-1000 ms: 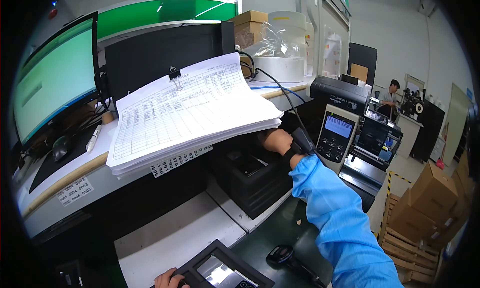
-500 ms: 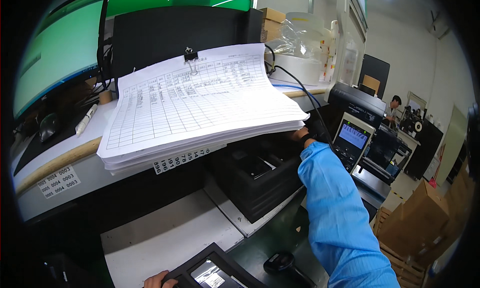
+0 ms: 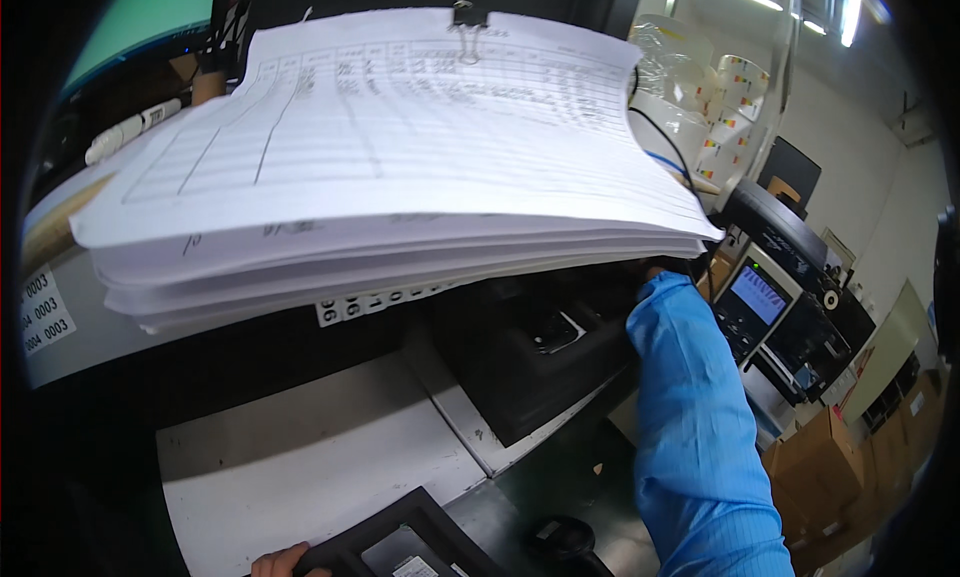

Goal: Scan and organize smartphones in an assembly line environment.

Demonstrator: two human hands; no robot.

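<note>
At the lower edge, the fingers of my left hand (image 3: 282, 560) curl over the corner of a black tray (image 3: 424, 507). A flat rectangular device (image 3: 398, 549) with a white label sits in the tray's cutout. My right arm, in a blue sleeve, reaches forward to the right end of a stack of black trays (image 3: 490, 382) under the shelf. Only a sliver of my right hand (image 3: 654, 273) shows beside the overhanging papers, its fingers hidden. A dark, shiny-edged piece (image 3: 556, 330) lies in the top tray of that stack.
A thick sheaf of printed forms (image 3: 400, 177), held by a binder clip (image 3: 470, 15), overhangs the shelf edge. A handheld scanner (image 3: 563, 539) lies low in the middle. To the right stand a machine with a lit screen (image 3: 758, 295) and cardboard boxes (image 3: 815, 462). White boards (image 3: 300, 447) lie below.
The view has turned and drawn closer to the papers, which now fill more of the picture. My right hand is more hidden beside them. My left hand stays at the tray's corner.
</note>
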